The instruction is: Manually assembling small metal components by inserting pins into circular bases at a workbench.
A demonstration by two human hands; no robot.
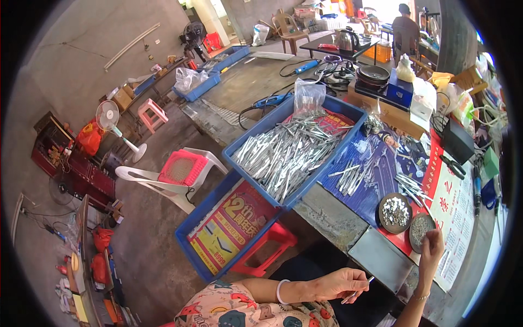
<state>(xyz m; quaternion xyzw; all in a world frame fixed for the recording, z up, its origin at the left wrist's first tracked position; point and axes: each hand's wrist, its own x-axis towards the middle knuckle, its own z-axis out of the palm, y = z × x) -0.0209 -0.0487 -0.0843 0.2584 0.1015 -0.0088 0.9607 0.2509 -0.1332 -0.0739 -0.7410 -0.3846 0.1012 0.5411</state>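
Observation:
My left hand (344, 284), with a white bangle at its wrist, is closed round a thin silvery metal strip (371, 279); the strip's end sticks out past the fingertips. My right hand (433, 246) is at the near edge of a round dish of small grey bits (420, 225), fingers pinched together; anything between them is too small to make out. Beside that dish stands a brown dish with white and shiny pieces (395, 212). Loose metal strips (411, 187) lie just behind the dishes. A blue bin (313, 191) to the left is heaped with similar silvery strips (289, 152).
A lower blue tray (204, 267) rests on a red stool (269, 253) at the table's left. Pliers (453, 167), cables and a blue box (400, 90) lie further back. A white chair (190, 163) and a fan (109, 117) stand left. A person (406, 32) sits far behind.

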